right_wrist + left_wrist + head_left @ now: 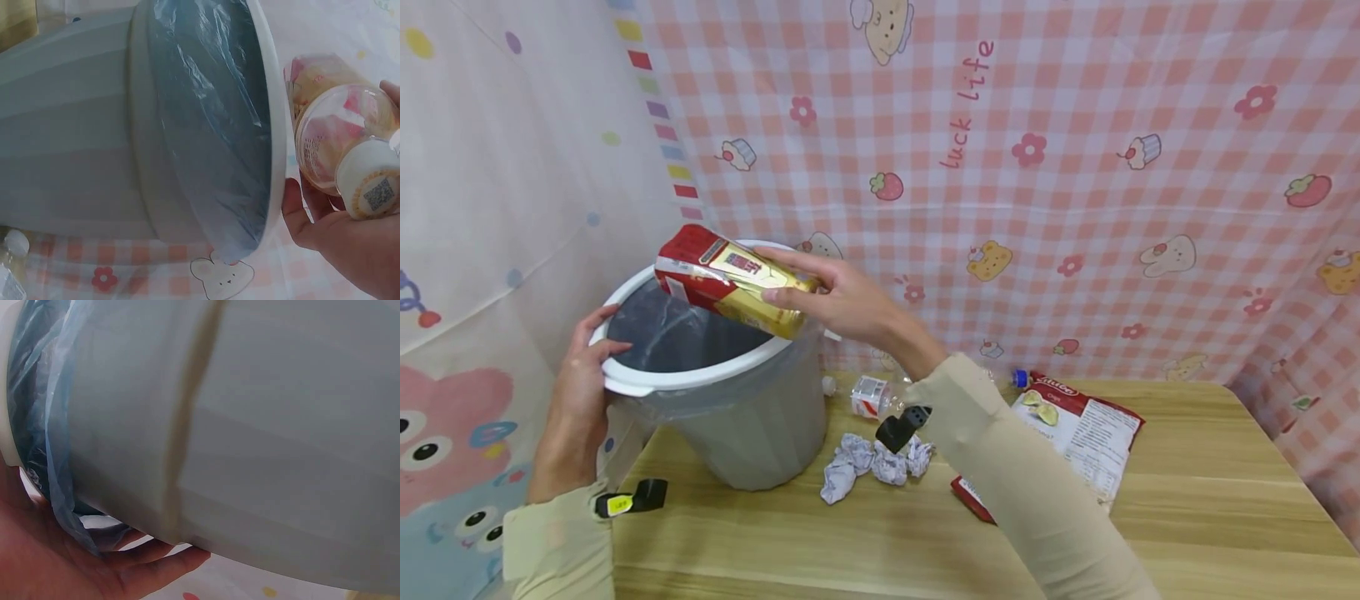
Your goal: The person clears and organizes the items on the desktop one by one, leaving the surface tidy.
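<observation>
The left hand (576,387) is curled over the left edge of the white-rimmed bin (763,433), while the right hand (850,296), spread only to the bottle's width, grips the red-and-gold bottle (737,283) above the bin's mouth. Doing this well probably means bracing the rim and loosening only once both ends clear it. The bottle's long axis runs far left to near right, red end leftward, white cap (372,187) toward the right wrist.
</observation>
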### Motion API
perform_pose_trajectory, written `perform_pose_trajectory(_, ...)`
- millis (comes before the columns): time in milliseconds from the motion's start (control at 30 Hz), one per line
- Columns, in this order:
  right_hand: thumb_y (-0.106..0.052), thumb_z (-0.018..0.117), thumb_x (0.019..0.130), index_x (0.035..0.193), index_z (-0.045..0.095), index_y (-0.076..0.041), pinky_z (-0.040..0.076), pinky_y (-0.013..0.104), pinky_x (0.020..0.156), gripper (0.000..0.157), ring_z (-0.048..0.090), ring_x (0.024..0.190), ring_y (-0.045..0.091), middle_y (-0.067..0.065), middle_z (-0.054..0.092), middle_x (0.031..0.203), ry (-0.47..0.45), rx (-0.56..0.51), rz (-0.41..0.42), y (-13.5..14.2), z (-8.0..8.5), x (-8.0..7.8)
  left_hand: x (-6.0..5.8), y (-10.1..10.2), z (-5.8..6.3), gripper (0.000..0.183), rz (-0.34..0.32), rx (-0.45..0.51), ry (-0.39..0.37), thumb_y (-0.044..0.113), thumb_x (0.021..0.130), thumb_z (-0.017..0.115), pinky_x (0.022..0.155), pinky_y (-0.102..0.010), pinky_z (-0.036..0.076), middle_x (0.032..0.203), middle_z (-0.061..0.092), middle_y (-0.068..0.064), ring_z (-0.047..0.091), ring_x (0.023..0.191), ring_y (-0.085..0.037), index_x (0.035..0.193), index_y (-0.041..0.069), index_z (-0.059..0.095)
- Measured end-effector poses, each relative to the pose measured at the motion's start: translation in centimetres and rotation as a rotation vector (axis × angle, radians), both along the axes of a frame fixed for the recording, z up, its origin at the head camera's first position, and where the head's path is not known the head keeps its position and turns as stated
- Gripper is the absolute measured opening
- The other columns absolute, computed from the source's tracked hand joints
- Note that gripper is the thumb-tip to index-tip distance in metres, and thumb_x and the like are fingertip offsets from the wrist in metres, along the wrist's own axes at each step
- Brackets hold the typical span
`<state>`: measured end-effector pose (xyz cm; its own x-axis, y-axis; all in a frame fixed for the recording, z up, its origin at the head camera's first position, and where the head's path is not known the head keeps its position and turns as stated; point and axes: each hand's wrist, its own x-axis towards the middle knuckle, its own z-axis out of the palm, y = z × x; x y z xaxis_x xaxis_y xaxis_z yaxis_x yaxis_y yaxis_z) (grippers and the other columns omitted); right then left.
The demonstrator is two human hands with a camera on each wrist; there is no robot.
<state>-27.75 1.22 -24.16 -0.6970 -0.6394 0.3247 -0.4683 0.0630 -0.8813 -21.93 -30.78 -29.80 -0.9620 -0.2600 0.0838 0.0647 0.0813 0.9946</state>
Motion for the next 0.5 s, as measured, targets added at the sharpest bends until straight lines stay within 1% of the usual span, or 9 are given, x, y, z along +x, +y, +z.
perform_pose_trajectory(100, -0.037, 0.065, 0.095, 0.145, 0.048, -0.04, 0.05, 0.032, 0.086, 0.053, 0.055, 0.106, 0.019, 0.002, 0.051, 0.132, -0.052, -0.019, -0.043, -0.8, -0.1, -0.2, 0.0, 0.0, 0.0, 0.054, 0.0, 0.007, 0.002, 0.022, 0.104, 0.037, 0.057, -0.016, 0.049, 0.162, 0.012, -0.013, 0.065, 0.082, 0.0, 0.156, 0.032, 0.024)
perform_pose_trajectory(200, -0.038, 0.065, 0.094, 0.145, 0.047, -0.04, 0.049, 0.029, 0.086, 0.054, 0.055, 0.107, 0.018, 0.001, 0.05, 0.133, -0.089, -0.033, -0.076, -1.5, -0.3, -0.4, 0.1, -0.1, -0.1, 0.054, 0.001, 0.006, 0.0, 0.022, 0.104, 0.037, 0.057, -0.016, 0.05, 0.161, 0.013, -0.013, 0.064, 0.082, 0.0, 0.156, 0.032, 0.024)
perform_pose_trajectory(300, -0.041, 0.065, 0.094, 0.147, 0.046, -0.039, 0.049, 0.03, 0.086, 0.056, 0.055, 0.107, 0.018, 0.0, 0.05, 0.134, -0.089, -0.02, -0.098, -1.9, -0.2, -0.4, 0.1, -0.1, -0.1, 0.054, 0.004, 0.004, -0.005, 0.022, 0.104, 0.037, 0.058, -0.016, 0.05, 0.162, 0.012, -0.013, 0.064, 0.084, 0.0, 0.156, 0.033, 0.024)
perform_pose_trajectory(433, -0.045, 0.065, 0.093, 0.145, 0.046, -0.042, 0.049, 0.03, 0.085, 0.056, 0.056, 0.105, 0.018, -0.001, 0.051, 0.132, -0.08, 0.008, -0.125, -2.5, 0.2, -0.2, 0.0, 0.0, 0.0, 0.055, 0.007, -0.002, -0.006, 0.022, 0.104, 0.037, 0.058, -0.015, 0.049, 0.162, 0.012, -0.013, 0.064, 0.084, 0.0, 0.156, 0.033, 0.024)
perform_pose_trajectory(500, -0.045, 0.065, 0.093, 0.146, 0.046, -0.042, 0.049, 0.029, 0.084, 0.056, 0.057, 0.104, 0.017, 0.0, 0.051, 0.132, -0.084, 0.006, -0.131, -2.9, 0.3, -0.2, 0.0, 0.0, 0.0, 0.054, 0.006, -0.003, -0.003, 0.022, 0.103, 0.037, 0.058, -0.015, 0.049, 0.161, 0.013, -0.013, 0.064, 0.084, 0.0, 0.155, 0.032, 0.025)
